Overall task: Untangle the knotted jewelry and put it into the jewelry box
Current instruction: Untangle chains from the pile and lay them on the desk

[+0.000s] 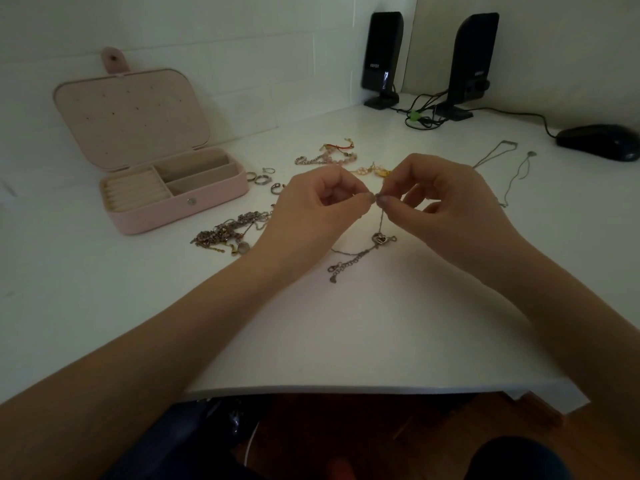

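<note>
My left hand (311,209) and my right hand (446,202) meet fingertip to fingertip above the white desk, both pinching a thin silver chain (381,220). The chain hangs down to a heart pendant (381,239), and its clasp end (346,266) trails on the desk. The pink jewelry box (180,202) stands open at the left, lid up, its compartments empty as far as I can see. A knotted heap of chains (228,233) lies between the box and my left hand.
Several rings (261,176) lie by the box. Pink and red bracelets (332,155) sit behind my hands, and two thin necklaces (512,171) lie to the right. Two black speakers (381,53), their cables and a black mouse (599,142) stand at the back right. The desk edge (346,389) is near me.
</note>
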`<state>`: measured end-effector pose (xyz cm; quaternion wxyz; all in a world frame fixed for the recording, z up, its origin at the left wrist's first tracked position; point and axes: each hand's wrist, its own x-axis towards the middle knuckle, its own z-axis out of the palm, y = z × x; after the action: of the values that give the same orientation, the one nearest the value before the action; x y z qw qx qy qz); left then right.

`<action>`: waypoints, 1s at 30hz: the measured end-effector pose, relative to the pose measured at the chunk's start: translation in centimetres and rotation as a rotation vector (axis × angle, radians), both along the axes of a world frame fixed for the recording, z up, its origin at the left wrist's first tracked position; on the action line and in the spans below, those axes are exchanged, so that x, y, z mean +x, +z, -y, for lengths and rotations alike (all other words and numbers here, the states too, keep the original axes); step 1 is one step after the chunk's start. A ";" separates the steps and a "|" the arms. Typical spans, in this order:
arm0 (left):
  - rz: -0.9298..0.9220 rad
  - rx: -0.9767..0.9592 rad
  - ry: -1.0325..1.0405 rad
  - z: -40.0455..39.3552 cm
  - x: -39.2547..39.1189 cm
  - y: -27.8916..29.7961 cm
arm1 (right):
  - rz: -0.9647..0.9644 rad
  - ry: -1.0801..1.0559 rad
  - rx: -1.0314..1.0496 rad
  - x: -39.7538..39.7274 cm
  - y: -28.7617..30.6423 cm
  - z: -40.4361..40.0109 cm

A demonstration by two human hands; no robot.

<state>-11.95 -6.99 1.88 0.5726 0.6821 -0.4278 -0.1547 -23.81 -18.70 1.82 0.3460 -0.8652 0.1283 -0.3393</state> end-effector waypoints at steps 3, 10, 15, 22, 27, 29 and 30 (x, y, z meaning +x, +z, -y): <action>0.016 -0.003 -0.005 0.0 0.1 0.0 | 0.002 -0.003 -0.033 0.0 -0.2 -0.1; 0.014 -0.003 -0.023 -0.1 0.1 0.0 | 0.023 -0.011 -0.109 -0.1 -0.2 0.0; -0.025 0.007 -0.004 0.0 0.1 0.0 | 0.060 -0.041 -0.150 -0.2 -0.3 0.0; -0.044 0.035 0.002 0.1 0.2 -0.1 | 0.036 -0.069 -0.310 0.0 -0.4 0.1; -0.049 0.043 -0.005 0.2 0.1 -0.3 | 0.009 -0.116 -0.350 0.1 -0.6 0.1; -0.026 0.048 0.005 0.2 0.1 -0.3 | 0.007 -0.124 -0.352 0.1 -0.7 -0.1; -0.010 0.047 0.010 0.2 0.0 -0.4 | 0.007 -0.125 -0.356 0.1 -0.7 -0.1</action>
<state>-11.91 -7.21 1.46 0.5593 0.6967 -0.4177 -0.1656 -23.72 -18.57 1.12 0.1663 -0.9019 0.1187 -0.3805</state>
